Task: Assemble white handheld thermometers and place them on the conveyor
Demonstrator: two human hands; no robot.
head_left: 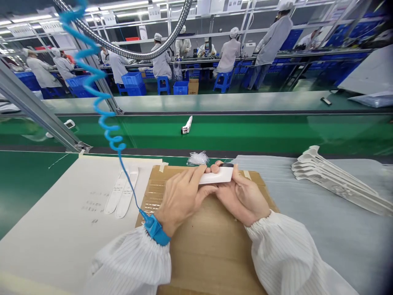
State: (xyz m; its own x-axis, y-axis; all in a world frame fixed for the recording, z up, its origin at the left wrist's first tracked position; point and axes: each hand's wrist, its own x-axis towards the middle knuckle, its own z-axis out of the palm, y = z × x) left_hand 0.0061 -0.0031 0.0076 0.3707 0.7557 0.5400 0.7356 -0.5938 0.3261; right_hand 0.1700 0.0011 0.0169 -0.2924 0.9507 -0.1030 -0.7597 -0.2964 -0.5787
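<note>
Both hands grip a white plastic device (217,176) with a dark end, held above a sheet of cardboard (211,241). My left hand (182,194) is closed on its left part, fingers lying over the top and thumb below. At the device's right end, my right hand (242,194) holds it between thumb and fingers, palm turned up. Part of the device is hidden behind my left fingers. A blue wrist strap (157,230) with a coiled cord (98,96) sits on my left wrist.
Two flat white strips (123,192) lie on paper at left. Stacked white plastic shells (334,180) rest on foam sheeting at right. Crumpled clear plastic (198,158) lies beyond the cardboard. A white device (187,125) is on the green belt (245,133). Workers sit and stand further back.
</note>
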